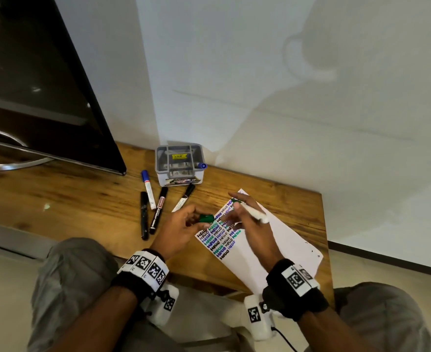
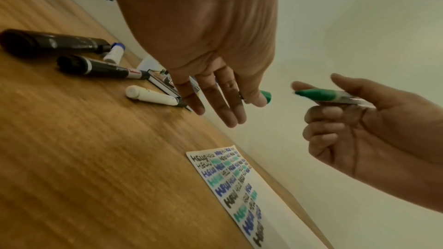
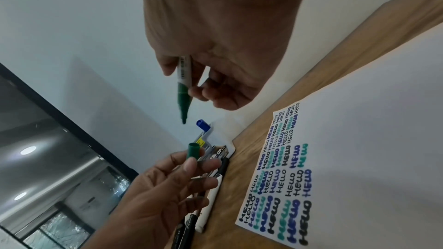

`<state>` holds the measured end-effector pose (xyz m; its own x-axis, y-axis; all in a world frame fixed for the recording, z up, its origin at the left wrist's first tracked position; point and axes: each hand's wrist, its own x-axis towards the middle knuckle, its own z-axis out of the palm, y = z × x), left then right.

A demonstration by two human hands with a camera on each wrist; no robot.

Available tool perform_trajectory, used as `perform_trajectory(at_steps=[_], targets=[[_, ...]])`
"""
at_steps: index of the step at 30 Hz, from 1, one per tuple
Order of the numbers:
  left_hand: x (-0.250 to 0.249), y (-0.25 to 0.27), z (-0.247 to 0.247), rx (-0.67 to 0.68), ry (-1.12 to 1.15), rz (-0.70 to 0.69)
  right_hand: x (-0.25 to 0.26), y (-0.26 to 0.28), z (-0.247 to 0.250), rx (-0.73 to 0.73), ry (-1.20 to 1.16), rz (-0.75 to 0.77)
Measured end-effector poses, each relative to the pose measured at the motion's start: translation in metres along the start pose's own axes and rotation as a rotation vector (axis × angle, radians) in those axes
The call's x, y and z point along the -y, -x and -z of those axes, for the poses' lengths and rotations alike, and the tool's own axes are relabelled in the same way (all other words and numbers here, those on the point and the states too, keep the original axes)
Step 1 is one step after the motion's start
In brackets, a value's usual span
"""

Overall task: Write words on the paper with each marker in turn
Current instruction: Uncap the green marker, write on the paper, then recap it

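An uncapped green-tipped white marker [image 3: 184,82] is pinched in the right hand [image 1: 252,224], its green plastic cap [image 1: 206,218] pinched apart in the left hand [image 1: 181,229], above the white paper sheet [image 1: 280,237] of coloured HELLOs, seemingly for writing or recapping.
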<state>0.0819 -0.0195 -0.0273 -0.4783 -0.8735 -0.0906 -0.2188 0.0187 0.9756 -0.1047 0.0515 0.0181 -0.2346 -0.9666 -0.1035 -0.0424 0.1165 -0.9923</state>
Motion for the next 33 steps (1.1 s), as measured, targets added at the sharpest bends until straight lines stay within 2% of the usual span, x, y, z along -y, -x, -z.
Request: perform_trajectory(at_steps=[3,7,18,24,30,33], targets=[[0.004,-0.004,0.003,0.014,0.024,0.029,0.006,0.0,0.008,-0.011,-0.067,-0.071],[0.012,-0.01,0.008,0.002,-0.002,0.03,0.006,-0.003,0.008,0.002,-0.092,-0.054],[0.009,-0.011,0.005,0.054,0.022,-0.065,-0.001,-0.01,-0.004,-0.009,0.019,-0.044],[0.004,-0.005,0.003,0.046,0.145,-0.153,0.004,-0.009,-0.015,-0.032,-0.035,0.012],[0.001,-0.005,0.005,0.046,0.186,-0.162,0.006,-0.016,-0.017,0.031,0.011,0.021],[-0.005,-0.01,0.002,0.006,0.204,-0.168,0.007,-0.029,-0.016,0.146,0.044,-0.012]])
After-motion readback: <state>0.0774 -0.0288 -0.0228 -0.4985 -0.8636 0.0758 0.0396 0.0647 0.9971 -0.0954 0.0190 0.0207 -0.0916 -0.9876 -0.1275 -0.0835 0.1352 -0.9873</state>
